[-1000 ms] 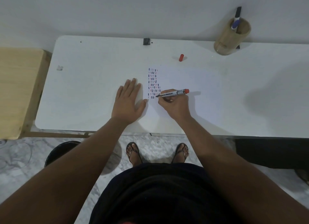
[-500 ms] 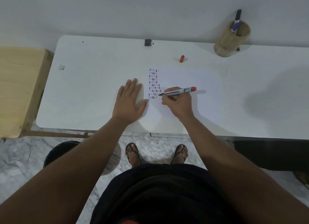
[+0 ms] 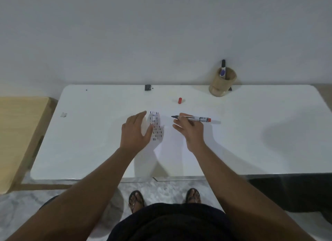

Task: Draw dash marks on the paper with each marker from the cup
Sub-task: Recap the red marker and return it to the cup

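Note:
A white paper lies on the white table, with columns of dark, red and blue dash marks at its left edge. My right hand holds the uncapped red-ended marker above the paper, tip pointing left and off the sheet. My left hand hovers over the paper's left edge, fingers apart, holding nothing. The marker's red cap lies on the table behind the paper. A wooden cup at the back right holds a blue marker.
A small black object sits at the table's back edge. A scrap of tape lies at the left. A wooden bench adjoins the table's left end. A wall rises right behind the table. My sandalled feet show below.
My right hand has lifted the marker off the paper and moved it right and back. My left hand has risen from lying flat on the paper. The camera tilted up.

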